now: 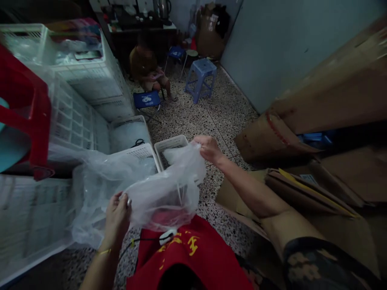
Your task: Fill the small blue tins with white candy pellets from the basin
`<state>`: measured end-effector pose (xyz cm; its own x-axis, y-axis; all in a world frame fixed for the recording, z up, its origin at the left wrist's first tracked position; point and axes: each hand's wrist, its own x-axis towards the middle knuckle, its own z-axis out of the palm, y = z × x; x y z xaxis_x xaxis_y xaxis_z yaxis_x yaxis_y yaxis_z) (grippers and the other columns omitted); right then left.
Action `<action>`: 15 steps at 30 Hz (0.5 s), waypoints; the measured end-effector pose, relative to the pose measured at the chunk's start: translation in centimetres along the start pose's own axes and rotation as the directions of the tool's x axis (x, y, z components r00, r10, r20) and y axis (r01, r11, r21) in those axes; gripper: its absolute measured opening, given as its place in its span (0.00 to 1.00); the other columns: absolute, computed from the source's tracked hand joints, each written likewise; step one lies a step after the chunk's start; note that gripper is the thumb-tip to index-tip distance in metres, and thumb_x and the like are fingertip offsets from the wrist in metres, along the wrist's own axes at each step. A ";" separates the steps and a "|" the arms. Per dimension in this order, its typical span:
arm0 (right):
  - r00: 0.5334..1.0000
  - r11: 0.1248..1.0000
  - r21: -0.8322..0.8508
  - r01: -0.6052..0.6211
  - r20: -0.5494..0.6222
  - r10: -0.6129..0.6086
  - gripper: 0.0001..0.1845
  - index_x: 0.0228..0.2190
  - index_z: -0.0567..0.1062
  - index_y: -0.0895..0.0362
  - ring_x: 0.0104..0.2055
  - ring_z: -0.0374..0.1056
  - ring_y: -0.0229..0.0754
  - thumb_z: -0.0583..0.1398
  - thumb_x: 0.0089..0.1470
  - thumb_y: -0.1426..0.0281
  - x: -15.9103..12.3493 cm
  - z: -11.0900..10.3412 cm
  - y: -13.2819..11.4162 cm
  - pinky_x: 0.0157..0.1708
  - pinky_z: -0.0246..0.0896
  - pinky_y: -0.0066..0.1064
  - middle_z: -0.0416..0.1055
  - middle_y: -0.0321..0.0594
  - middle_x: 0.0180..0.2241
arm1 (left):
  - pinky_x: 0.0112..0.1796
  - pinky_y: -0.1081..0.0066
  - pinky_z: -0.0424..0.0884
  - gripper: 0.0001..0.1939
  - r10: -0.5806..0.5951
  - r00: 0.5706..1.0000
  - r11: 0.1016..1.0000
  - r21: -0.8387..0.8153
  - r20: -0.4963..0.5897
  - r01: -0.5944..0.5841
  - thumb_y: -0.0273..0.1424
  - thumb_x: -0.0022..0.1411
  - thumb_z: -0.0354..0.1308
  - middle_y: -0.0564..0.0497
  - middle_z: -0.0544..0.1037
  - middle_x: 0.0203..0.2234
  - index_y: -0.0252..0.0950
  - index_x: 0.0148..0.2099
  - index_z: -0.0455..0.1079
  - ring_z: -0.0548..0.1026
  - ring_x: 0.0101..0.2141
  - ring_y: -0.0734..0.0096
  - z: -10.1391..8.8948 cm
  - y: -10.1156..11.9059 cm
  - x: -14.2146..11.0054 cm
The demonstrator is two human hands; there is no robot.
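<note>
A large clear plastic bag point(169, 189) is stretched between my hands, above my lap and partly over the white baskets. My right hand point(208, 148) is closed in a fist on the bag's far right end. At its near left side, my left hand point(118, 211) pinches the film between thumb and fingers. Left of that hand, loose film spreads over a white plastic basket point(136, 152). A smaller white basket point(171, 141) stands behind the bag, its contents partly covered. Black scissors point(138, 142) lie on the clear contents of the basket farther back.
Stacked white crates point(87, 80) and a red plastic frame point(39, 108) line the left. Cardboard boxes point(260, 137) and flattened cardboard point(302, 193) fill the right. A blue stool point(202, 76) stands ahead on the speckled floor. A person point(146, 66) sits at the back near a folding stool point(147, 100).
</note>
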<state>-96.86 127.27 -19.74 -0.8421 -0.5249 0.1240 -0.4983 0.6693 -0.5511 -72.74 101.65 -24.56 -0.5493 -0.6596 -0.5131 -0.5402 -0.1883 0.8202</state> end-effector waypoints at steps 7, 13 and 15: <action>0.940 0.894 -0.337 -0.295 0.062 0.334 0.13 0.30 0.77 0.57 0.33 0.65 0.39 0.52 0.47 0.74 1.6 3.9 5.9 0.27 0.50 0.25 0.73 0.39 0.30 | 0.16 0.80 0.52 0.21 0.084 0.996 0.993 0.075 0.024 -0.086 0.41 0.48 0.57 0.60 0.61 0.17 0.35 0.42 0.62 0.58 0.16 0.80 -0.7 -1.0 5.5; 0.901 0.850 -0.367 -0.378 0.066 0.429 0.17 0.36 0.77 0.57 0.40 0.67 0.45 0.53 0.46 0.76 4.9 8.0 7.3 0.39 0.59 0.32 0.74 0.44 0.36 | 0.15 0.74 0.58 0.18 0.100 0.977 0.908 0.383 0.190 -0.168 0.38 0.53 0.51 0.57 0.65 0.18 0.37 0.45 0.60 0.62 0.14 0.75 -2.0 -3.2 6.4; 0.865 0.838 -0.251 -0.484 0.010 0.502 0.19 0.39 0.76 0.60 0.40 0.68 0.47 0.52 0.46 0.76 6.7 9.2 8.4 0.40 0.61 0.36 0.73 0.45 0.37 | 0.17 0.72 0.61 0.19 0.118 0.966 0.891 0.404 0.231 -0.206 0.36 0.53 0.50 0.56 0.67 0.20 0.37 0.48 0.59 0.64 0.15 0.74 -2.0 -3.6 6.4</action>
<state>-104.76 124.51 -31.15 -0.9763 -0.1232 -0.1781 -0.0620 0.9470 -0.3152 -73.06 96.68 -30.25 -0.7414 -0.4915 -0.4568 -0.6261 0.2616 0.7346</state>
